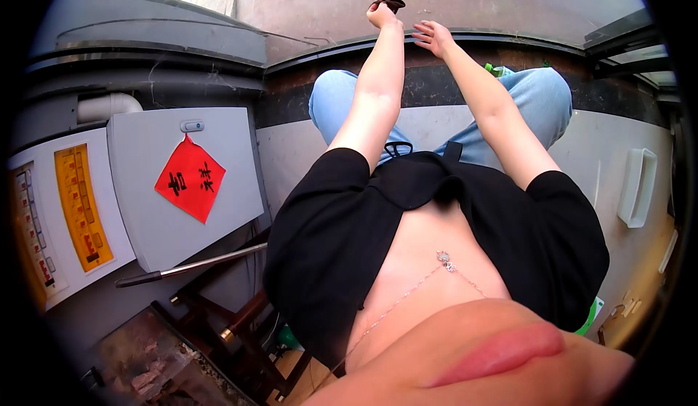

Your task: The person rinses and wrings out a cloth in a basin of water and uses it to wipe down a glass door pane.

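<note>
My left hand (381, 15) is stretched far forward, its fingers closed on a small dark brown object (393, 2). Its kind is not clear at this size; it looks like something bunched or folded. To the right of it and a little nearer to me, my right hand (434, 39) is held out with the fingers apart and holds nothing. Both hands are out over the pale floor (509, 2), just beyond a dark sill (422, 57). My knees in light blue jeans (538, 101) are bent on both sides of my forearms.
On the left stands a grey cabinet (134, 210) with a red diamond paper (193, 177). A metal rod with a dark grip (185, 268) juts below it. Something green and white (497, 70) shows beside my right forearm. A white tray-like holder (638, 188) is at the right.
</note>
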The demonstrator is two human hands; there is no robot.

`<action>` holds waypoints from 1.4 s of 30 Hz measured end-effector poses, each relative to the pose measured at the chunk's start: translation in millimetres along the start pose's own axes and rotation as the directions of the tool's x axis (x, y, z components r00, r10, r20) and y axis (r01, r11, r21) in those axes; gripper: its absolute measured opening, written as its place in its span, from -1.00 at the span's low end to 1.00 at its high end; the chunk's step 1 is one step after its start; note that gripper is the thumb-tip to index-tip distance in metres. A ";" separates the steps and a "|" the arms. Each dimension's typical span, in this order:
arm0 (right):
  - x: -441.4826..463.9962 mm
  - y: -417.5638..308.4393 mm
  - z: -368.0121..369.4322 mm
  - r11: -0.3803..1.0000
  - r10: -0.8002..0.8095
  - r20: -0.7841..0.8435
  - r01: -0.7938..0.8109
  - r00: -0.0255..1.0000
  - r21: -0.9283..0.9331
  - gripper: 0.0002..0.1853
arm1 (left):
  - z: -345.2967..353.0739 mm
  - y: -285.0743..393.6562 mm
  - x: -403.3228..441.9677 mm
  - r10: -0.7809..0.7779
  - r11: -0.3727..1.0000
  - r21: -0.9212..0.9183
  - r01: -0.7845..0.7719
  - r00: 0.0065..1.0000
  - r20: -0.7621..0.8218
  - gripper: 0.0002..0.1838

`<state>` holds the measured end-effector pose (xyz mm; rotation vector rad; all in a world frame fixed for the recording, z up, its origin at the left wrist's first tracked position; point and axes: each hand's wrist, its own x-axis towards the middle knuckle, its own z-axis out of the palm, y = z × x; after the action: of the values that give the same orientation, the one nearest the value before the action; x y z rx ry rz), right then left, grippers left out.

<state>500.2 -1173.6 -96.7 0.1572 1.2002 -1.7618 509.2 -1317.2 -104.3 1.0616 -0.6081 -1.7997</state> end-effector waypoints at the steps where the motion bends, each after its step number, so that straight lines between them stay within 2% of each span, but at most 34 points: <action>1: 2.9 -2.5 7.7 1.000 -0.005 0.041 0.004 0.999 0.022 -0.58 | -8.1 5.6 17.0 0.029 0.999 -0.023 -0.030 0.998 -0.047 -0.78; 4: 2.6 -9.0 28.9 0.999 0.000 0.136 -0.006 0.991 0.046 -0.61 | -26.9 58.0 23.3 0.141 0.990 0.028 -0.138 0.957 -0.253 -0.81; 6: -1.2 -12.2 40.8 0.999 0.018 0.136 -0.023 0.991 0.034 -0.62 | -38.3 67.1 43.4 0.132 0.990 0.080 -0.116 0.961 -0.241 -0.83; 8: -1.3 -13.2 45.9 0.999 0.011 0.111 -0.017 0.994 0.050 -0.62 | -35.5 58.9 41.8 0.154 0.988 0.039 -0.149 0.961 -0.228 -0.84; 9: 0.9 -11.8 44.8 0.998 0.010 0.106 -0.017 0.994 0.067 -0.60 | -32.7 50.9 39.2 0.100 0.995 0.043 -0.092 0.963 -0.249 -0.84; 10: 3.0 -12.2 42.5 0.997 0.008 0.077 -0.015 0.997 0.081 -0.59 | -28.8 39.3 34.1 0.046 0.999 0.010 -0.045 0.985 -0.168 -0.84; 11: 5.4 -12.9 39.5 0.995 0.006 0.048 -0.011 0.999 0.096 -0.59 | -21.6 24.4 27.7 -0.023 0.999 0.018 0.027 0.985 -0.171 -0.84; 14: 14.1 -16.8 25.9 0.986 -0.028 -0.058 0.037 0.998 0.163 -0.62 | 6.3 -16.0 -6.6 -0.253 0.964 0.039 0.263 0.952 -0.173 -0.84; 16: 16.1 -28.5 12.4 0.981 -0.103 -0.103 0.118 0.989 0.151 -0.66 | 20.0 -42.2 -22.6 -0.350 0.915 0.193 0.353 0.935 -0.050 -0.86; 17: 16.7 -34.7 3.6 0.983 -0.135 -0.170 0.154 0.976 0.098 -0.73 | 28.2 -53.4 -28.7 -0.407 0.896 0.200 0.397 0.913 0.010 -0.89; 20: 20.9 -51.7 -27.2 0.970 -0.198 -0.398 0.122 0.896 -0.208 -0.78 | 50.5 -78.2 -53.4 -0.568 0.822 0.163 0.546 0.803 0.177 -0.94; 22: 27.5 -57.7 -43.9 0.963 -0.219 -0.418 0.264 0.882 0.052 -0.79 | 56.9 -82.5 -70.9 -0.560 0.825 0.251 0.506 0.792 0.245 -0.93; 23: 25.8 -61.8 -47.6 0.948 -0.214 -0.442 0.293 0.871 0.119 -0.79 | 53.2 -85.0 -68.6 -0.567 0.820 0.290 0.494 0.773 0.286 -0.90; 24: 30.1 -65.6 -52.5 0.948 -0.216 -0.475 0.301 0.853 0.109 -0.81 | 50.8 -87.5 -66.8 -0.576 0.812 0.329 0.481 0.750 0.324 -0.88; 26: 44.0 -69.1 -63.9 0.911 -0.277 -0.534 0.395 0.799 0.119 -0.84 | 45.2 -70.9 -69.2 -0.620 0.757 0.468 0.455 0.725 0.299 -0.81; 27: 43.0 -73.8 -66.5 0.895 -0.301 -0.540 0.428 0.786 0.124 -0.84 | 42.9 -67.3 -66.1 -0.637 0.751 0.473 0.461 0.695 0.334 -0.78; 29: 39.9 -77.9 -72.7 0.865 -0.337 -0.553 0.482 0.762 0.138 -0.84 | 44.7 -61.4 -57.4 -0.701 0.702 0.433 0.566 0.657 0.277 -0.78; 30: 37.0 -80.8 -76.1 0.824 -0.401 -0.609 0.560 0.685 0.087 -0.82 | 45.6 -55.2 -56.0 -0.731 0.673 0.410 0.615 0.636 0.247 -0.78; 31: 39.9 -87.4 -85.7 0.750 -0.424 -0.707 0.657 0.567 0.077 -0.77 | 47.1 -50.7 -54.7 -0.699 0.698 0.375 0.610 0.695 0.171 -0.75; 32: 39.2 -99.5 -101.6 0.686 -0.449 -0.749 0.726 0.487 0.061 -0.77 | 48.3 -44.2 -51.9 -0.696 0.691 0.381 0.614 0.708 0.123 -0.64; 33: 72.3 -110.8 -149.5 0.673 -0.497 -0.799 0.731 0.339 -0.109 -0.75 | 50.6 -36.6 -53.8 -0.703 0.686 0.343 0.642 0.707 0.081 -0.54; 34: 57.8 -134.2 -160.7 0.642 -0.445 -0.854 0.761 0.269 -0.095 -0.71 | 50.5 -33.3 -55.4 -0.711 0.678 0.304 0.669 0.702 0.039 -0.44; 35: 22.3 -159.5 -155.6 0.610 -0.428 -0.858 0.791 0.283 -0.044 -0.70 | 49.3 -36.1 -52.8 -0.717 0.681 0.273 0.679 0.694 0.065 -0.39; 36: 9.7 -179.0 -165.6 0.598 -0.429 -0.873 0.798 0.233 -0.081 -0.70 | 49.8 -40.7 -48.8 -0.723 0.684 0.241 0.689 0.685 0.092 -0.34; 37: 8.4 -193.3 -179.4 0.580 -0.468 -0.875 0.790 0.121 -0.201 -0.69 | 51.7 -43.7 -47.2 -0.727 0.685 0.210 0.698 0.676 0.122 -0.29; 40: -15.3 -200.4 -160.3 0.584 -0.603 -0.790 0.735 0.110 -0.344 -0.62 | 63.0 -34.8 -57.2 -0.744 0.644 0.036 0.764 0.616 0.259 -0.19; 42: -4.7 -181.2 -140.8 0.690 -0.573 -0.799 0.632 0.181 -0.352 -0.51 | 65.3 -27.4 -59.2 -0.765 0.613 0.011 0.790 0.590 0.258 -0.19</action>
<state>311.6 -1052.3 -47.7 0.8297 2.2028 -2.5530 451.6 -1254.5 -68.4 1.1364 -0.1449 -2.7393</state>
